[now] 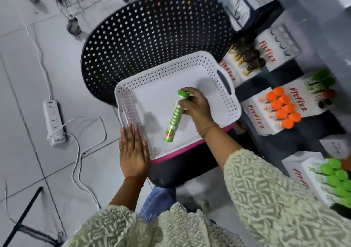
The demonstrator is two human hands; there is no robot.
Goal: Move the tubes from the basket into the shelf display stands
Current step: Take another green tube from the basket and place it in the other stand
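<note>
1. The green tube [174,116] lies at the centre of the frame, above the floor of the white basket [230,112]. Its green cap points to the upper right and its base to the lower left.
2. The right hand [196,107] grips the tube at the cap end, fingers closed around the upper part of the body. Whether the tube's base touches the basket floor cannot be told from this view.
3. The left hand [133,151] is open and flat, fingers extended and together. Its fingertips rest at the lower-left rim of the basket; it holds nothing.
4. The basket is perforated on its walls and shows a slot handle at its right end. No other tube is visible inside it. A pink edge [182,152] shows under its lower rim.
5. The basket sits on a black perforated chair [152,32].
6. At the right of the frame, white display stands hold tubes: one with orange caps [283,108] at mid-right, one with green caps [336,180] at lower right.
7. A white power strip [54,122] with cables lies on the tiled floor at the left.
</note>
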